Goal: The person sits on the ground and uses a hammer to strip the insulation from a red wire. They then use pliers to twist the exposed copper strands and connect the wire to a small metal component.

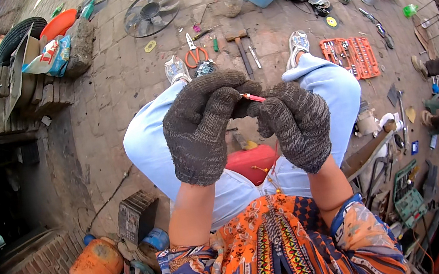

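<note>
Both hands in grey knitted work gloves meet above the red plastic stool: the left hand [200, 125] and the right hand [295, 125] each pinch one end of a thin red wire piece [253, 98] held between them. The step looks like bending or stripping it; next, I judge, a steady pull with firm fingertips.

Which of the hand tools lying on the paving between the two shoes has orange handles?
The pliers-like cutters beside the left shoe. Their two handles are orange; the hammer to their right has a dark handle and grey head.
</note>
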`<move>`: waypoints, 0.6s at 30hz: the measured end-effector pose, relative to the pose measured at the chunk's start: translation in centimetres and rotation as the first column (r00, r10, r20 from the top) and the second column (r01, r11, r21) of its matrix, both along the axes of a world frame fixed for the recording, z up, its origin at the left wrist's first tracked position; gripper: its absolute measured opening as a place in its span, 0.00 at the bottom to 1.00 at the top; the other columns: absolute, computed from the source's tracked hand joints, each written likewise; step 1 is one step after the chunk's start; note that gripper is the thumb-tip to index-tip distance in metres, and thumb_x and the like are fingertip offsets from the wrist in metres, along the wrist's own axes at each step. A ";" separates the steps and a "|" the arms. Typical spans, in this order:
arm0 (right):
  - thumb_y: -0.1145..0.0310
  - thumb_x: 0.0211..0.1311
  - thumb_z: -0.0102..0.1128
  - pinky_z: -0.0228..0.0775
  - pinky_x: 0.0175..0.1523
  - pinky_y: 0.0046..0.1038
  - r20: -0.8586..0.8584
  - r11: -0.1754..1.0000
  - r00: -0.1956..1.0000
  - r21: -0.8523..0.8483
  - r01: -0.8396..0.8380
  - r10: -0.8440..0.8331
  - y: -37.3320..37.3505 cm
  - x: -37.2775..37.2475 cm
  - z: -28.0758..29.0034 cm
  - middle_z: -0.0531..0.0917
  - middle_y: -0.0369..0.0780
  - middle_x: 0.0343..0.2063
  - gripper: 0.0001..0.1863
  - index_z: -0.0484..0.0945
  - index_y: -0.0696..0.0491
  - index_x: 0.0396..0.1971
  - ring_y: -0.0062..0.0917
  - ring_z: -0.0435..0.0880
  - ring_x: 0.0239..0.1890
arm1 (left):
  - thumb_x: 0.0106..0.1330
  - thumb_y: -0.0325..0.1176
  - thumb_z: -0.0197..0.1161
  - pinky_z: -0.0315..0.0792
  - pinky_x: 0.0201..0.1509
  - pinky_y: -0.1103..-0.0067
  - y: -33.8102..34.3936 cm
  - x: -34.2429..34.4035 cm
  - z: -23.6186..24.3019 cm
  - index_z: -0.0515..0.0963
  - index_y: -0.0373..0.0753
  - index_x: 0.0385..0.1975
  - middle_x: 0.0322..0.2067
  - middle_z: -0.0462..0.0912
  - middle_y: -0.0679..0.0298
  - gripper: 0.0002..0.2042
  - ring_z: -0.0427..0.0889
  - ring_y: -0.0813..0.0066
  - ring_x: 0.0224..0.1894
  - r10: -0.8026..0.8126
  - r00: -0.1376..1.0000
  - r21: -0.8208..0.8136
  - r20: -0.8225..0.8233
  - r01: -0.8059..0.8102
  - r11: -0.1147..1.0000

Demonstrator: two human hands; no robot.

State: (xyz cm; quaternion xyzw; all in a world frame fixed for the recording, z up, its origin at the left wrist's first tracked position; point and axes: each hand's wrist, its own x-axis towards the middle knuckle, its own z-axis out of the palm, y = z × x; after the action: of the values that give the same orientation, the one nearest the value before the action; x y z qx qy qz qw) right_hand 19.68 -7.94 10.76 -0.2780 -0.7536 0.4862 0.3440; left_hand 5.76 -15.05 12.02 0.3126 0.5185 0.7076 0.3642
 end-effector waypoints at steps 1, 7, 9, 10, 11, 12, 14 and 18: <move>0.69 0.61 0.58 0.73 0.31 0.27 -0.040 0.990 0.998 -0.132 -0.059 0.054 0.3 0.4 0.6 0.83 0.41 0.28 0.10 0.80 0.58 0.38 0.26 0.83 0.26 | 0.66 0.26 0.57 0.79 0.42 0.78 -0.2 -0.2 0.5 0.77 0.28 0.43 0.36 0.83 0.56 0.10 0.84 0.70 0.38 -0.063 0.997 -0.056 0.034 0.065 0.996; 0.69 0.67 0.53 0.72 0.27 0.19 -0.420 0.767 0.903 -0.549 -0.332 0.091 1.1 1.1 -1.0 0.84 0.40 0.27 0.11 0.77 0.63 0.38 0.18 0.80 0.22 | 0.65 0.33 0.59 0.79 0.42 0.73 0.2 -0.3 0.6 0.76 0.28 0.42 0.36 0.82 0.51 0.14 0.83 0.64 0.38 -0.162 0.933 -0.029 0.322 0.181 0.983; 0.69 0.67 0.52 0.72 0.26 0.19 -0.464 0.705 0.879 -0.589 -0.396 0.106 1.4 1.3 -1.6 0.83 0.41 0.27 0.11 0.76 0.63 0.39 0.19 0.80 0.22 | 0.65 0.33 0.59 0.78 0.42 0.73 0.2 -0.6 -0.1 0.76 0.28 0.42 0.36 0.82 0.52 0.14 0.83 0.65 0.39 -0.197 0.896 -0.018 0.398 0.222 0.975; 0.69 0.68 0.52 0.72 0.26 0.19 -0.485 0.671 0.867 -0.606 -0.427 0.113 1.5 1.4 -1.6 0.83 0.41 0.27 0.11 0.76 0.63 0.39 0.19 0.79 0.22 | 0.65 0.34 0.59 0.78 0.42 0.73 0.2 -0.6 -0.3 0.76 0.28 0.42 0.36 0.82 0.52 0.14 0.82 0.65 0.39 -0.212 0.875 -0.009 0.436 0.240 0.971; 0.69 0.68 0.52 0.72 0.26 0.19 -0.457 0.670 0.884 -0.627 -0.398 0.098 1.6 1.3 -1.5 0.83 0.42 0.27 0.11 0.76 0.63 0.39 0.19 0.80 0.22 | 0.66 0.32 0.59 0.78 0.43 0.75 0.4 -0.6 -0.2 0.77 0.28 0.43 0.36 0.83 0.54 0.13 0.82 0.68 0.39 -0.188 0.924 -0.033 0.332 0.211 0.977; 0.69 0.68 0.51 0.72 0.27 0.19 -0.431 0.666 0.899 -0.647 -0.371 0.082 1.6 1.0 -1.4 0.83 0.42 0.28 0.11 0.76 0.63 0.39 0.19 0.80 0.22 | 0.66 0.31 0.58 0.77 0.43 0.76 0.5 -0.7 0.0 0.77 0.29 0.43 0.36 0.83 0.55 0.12 0.82 0.70 0.39 -0.162 0.962 -0.056 0.222 0.178 0.982; 0.69 0.68 0.51 0.72 0.27 0.20 -0.311 0.780 0.944 -0.561 -0.276 0.110 1.8 0.8 -2.0 0.83 0.42 0.29 0.11 0.76 0.63 0.39 0.20 0.80 0.23 | 0.66 0.29 0.58 0.77 0.44 0.78 0.5 -0.8 0.4 0.78 0.29 0.42 0.37 0.83 0.57 0.10 0.82 0.73 0.39 -0.122 0.992 -0.091 0.012 0.123 0.988; 0.70 0.68 0.51 0.73 0.28 0.21 -0.320 0.772 0.941 -0.570 -0.281 0.106 2.1 1.0 -2.4 0.82 0.43 0.30 0.12 0.75 0.64 0.43 0.20 0.80 0.24 | 0.61 0.25 0.62 0.77 0.44 0.79 0.6 -1.3 0.1 0.78 0.32 0.45 0.40 0.83 0.58 0.13 0.81 0.75 0.40 -0.100 0.928 -0.098 -0.358 0.069 0.993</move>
State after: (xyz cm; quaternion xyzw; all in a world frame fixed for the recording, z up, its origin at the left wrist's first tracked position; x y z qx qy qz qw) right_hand 20.71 -5.81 8.35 -0.2251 -0.5276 0.7686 0.2832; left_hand 4.47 -14.46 12.15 0.4444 0.5918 0.5993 0.3053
